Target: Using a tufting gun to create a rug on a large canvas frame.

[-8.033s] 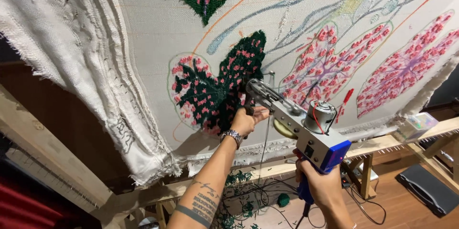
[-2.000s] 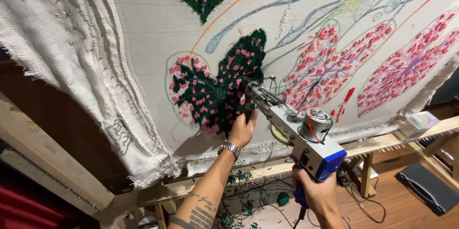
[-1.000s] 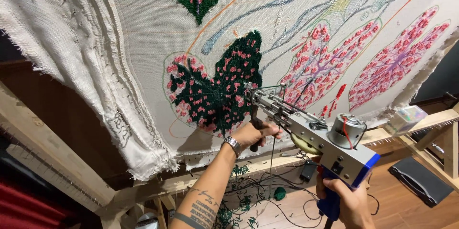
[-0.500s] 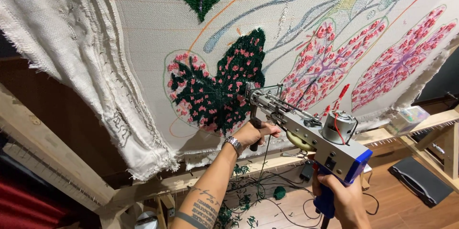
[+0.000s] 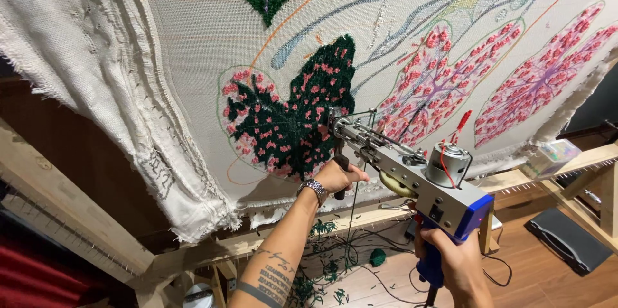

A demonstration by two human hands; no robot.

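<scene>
Left hand [image 5: 336,177]: low centre of the frame, closed around the tufting gun's black front handle [image 5: 340,168]; a metal wristwatch [image 5: 313,188] sits on the wrist and the forearm is tattooed.
Right hand [image 5: 458,261]: lower right of the frame, fist wrapped around the gun's blue rear grip [image 5: 430,268].
Tufting gun [image 5: 412,176]: right of centre, slanting up toward the left; its tip touches the cloth at the right edge of the dark green leaf. A small round motor [image 5: 449,158] with red wires sits on top.
Cloth [image 5: 193,44]: a pale backing stretched across the upper frame, with loose frayed folds hanging at the left.
Dark green leaf [image 5: 290,118]: centre of the frame, tufted with pink spots.
Pink leaves [image 5: 489,76]: to the right, two side by side.
Wooden frame [image 5: 71,218]: along the lower left edge.
Floor [image 5: 528,282]: bottom of the frame, wood, with green yarn scraps [image 5: 325,269] and black cables.
</scene>
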